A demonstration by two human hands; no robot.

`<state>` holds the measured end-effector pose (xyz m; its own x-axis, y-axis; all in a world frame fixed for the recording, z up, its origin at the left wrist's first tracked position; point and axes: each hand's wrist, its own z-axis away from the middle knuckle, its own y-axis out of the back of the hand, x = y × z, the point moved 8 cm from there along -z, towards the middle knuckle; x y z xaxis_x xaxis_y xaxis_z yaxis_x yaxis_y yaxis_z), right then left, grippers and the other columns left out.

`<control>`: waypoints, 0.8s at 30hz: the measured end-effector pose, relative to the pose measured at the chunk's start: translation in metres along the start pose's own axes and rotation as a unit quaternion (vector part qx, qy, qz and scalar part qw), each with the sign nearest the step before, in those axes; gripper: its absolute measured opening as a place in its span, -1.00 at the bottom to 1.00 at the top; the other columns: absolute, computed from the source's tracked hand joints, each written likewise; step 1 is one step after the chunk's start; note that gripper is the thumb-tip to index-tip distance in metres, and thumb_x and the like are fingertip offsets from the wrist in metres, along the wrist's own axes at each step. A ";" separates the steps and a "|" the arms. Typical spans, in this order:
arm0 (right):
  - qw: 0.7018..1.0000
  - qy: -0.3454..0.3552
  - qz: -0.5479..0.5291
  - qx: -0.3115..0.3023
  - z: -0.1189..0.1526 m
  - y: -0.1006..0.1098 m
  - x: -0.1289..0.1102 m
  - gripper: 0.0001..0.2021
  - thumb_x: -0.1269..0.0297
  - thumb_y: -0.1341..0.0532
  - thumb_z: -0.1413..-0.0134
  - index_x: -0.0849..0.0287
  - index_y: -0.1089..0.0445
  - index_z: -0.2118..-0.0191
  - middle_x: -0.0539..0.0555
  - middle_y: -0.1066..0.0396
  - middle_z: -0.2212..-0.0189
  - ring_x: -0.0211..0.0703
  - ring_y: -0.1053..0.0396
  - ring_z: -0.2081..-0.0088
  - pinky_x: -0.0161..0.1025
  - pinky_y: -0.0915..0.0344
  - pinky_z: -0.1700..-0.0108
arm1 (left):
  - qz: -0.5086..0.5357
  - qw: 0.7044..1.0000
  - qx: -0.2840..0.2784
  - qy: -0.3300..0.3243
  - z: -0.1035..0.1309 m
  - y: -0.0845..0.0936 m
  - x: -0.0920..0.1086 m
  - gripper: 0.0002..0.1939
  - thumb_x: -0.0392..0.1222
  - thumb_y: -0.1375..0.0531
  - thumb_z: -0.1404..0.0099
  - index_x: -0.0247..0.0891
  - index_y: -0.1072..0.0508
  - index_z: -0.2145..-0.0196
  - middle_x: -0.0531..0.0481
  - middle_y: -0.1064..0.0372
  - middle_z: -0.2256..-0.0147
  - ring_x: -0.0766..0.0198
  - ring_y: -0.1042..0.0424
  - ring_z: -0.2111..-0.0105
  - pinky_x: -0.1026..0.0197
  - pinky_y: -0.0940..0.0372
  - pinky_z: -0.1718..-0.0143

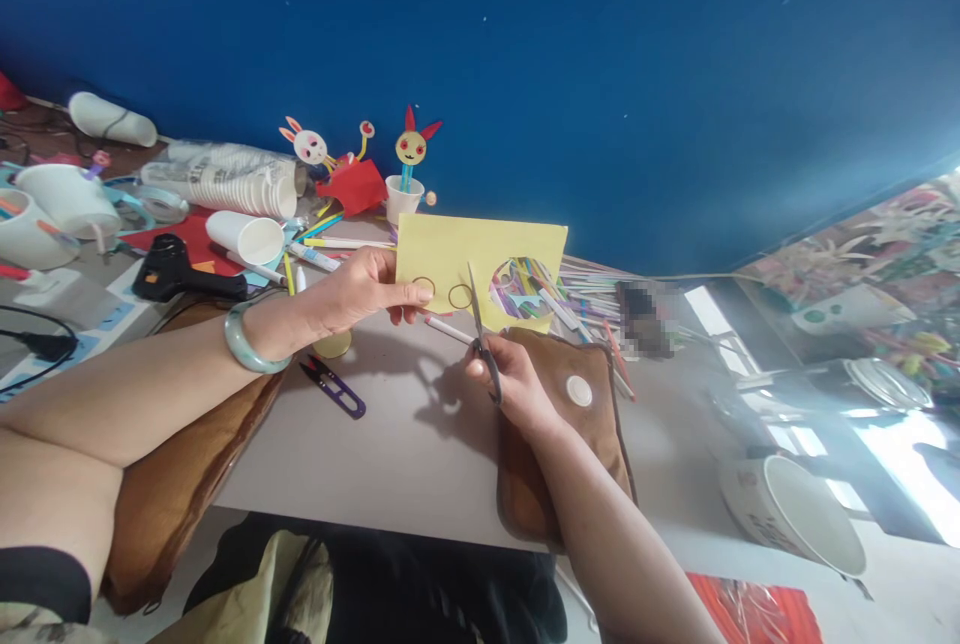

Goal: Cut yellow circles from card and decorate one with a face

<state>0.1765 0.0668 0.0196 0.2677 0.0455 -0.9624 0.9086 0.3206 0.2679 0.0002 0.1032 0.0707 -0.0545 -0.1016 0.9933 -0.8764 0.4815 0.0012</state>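
Note:
A yellow sheet of paper (450,249) is held up above the table by my left hand (375,289), its thumb in front near the lower left corner. Two small circles are drawn on the sheet, and a large rounded piece is cut out of its right side. My right hand (510,379) is closed on the dark handles of a pair of scissors (475,299). The scissors' blades point up and lie over the sheet, just right of the second circle. Part of their handles is hidden by my fingers.
A purple thread snipper (341,392) lies on the table (375,469). Brown pouches (562,444) sit at both sides. Behind are a black glue gun (184,269), paper cups (247,236), colourful sticks and two rabbit-faced figures. At right stands a white bowl (795,514).

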 end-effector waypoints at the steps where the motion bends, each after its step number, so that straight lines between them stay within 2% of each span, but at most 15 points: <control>1: 1.000 0.000 0.000 0.000 0.000 0.000 0.000 -0.50 -0.18 -0.34 0.17 0.18 -0.25 0.58 -0.07 -0.22 0.61 -0.32 -0.09 0.51 -0.30 -0.02 0.43 | 0.000 1.000 0.003 -0.003 0.000 0.000 0.000 -0.83 -0.14 -0.28 -0.22 -0.32 -0.53 0.36 0.01 -0.51 0.45 0.41 -0.40 0.53 0.35 -0.32 0.49; 10: 1.000 0.001 0.004 -0.005 0.000 0.000 -0.001 -0.49 -0.20 -0.34 0.17 0.17 -0.23 0.57 -0.07 -0.22 0.60 -0.31 -0.08 0.51 -0.29 -0.01 0.43 | 0.001 0.999 0.036 0.003 -0.002 0.005 -0.003 -0.83 -0.17 -0.29 -0.20 -0.36 -0.50 0.39 0.01 -0.44 0.51 0.40 -0.38 0.56 0.34 -0.32 0.53; 24: 1.000 -0.017 0.006 -0.011 0.002 -0.002 0.003 -0.49 -0.16 -0.36 0.19 0.15 -0.16 0.58 -0.08 -0.15 0.59 -0.30 -0.09 0.49 -0.29 -0.03 0.41 | 0.001 0.998 0.060 -0.019 -0.001 0.011 0.001 -0.80 -0.10 -0.30 -0.20 -0.32 -0.53 0.34 0.03 -0.44 0.49 0.40 -0.39 0.53 0.35 -0.32 0.53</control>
<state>0.1759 0.0641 0.0166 0.2894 0.0178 -0.9570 0.8981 0.3408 0.2780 -0.0086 0.1094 0.0718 -0.0716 -0.1342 0.9884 -0.9271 0.3746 -0.0163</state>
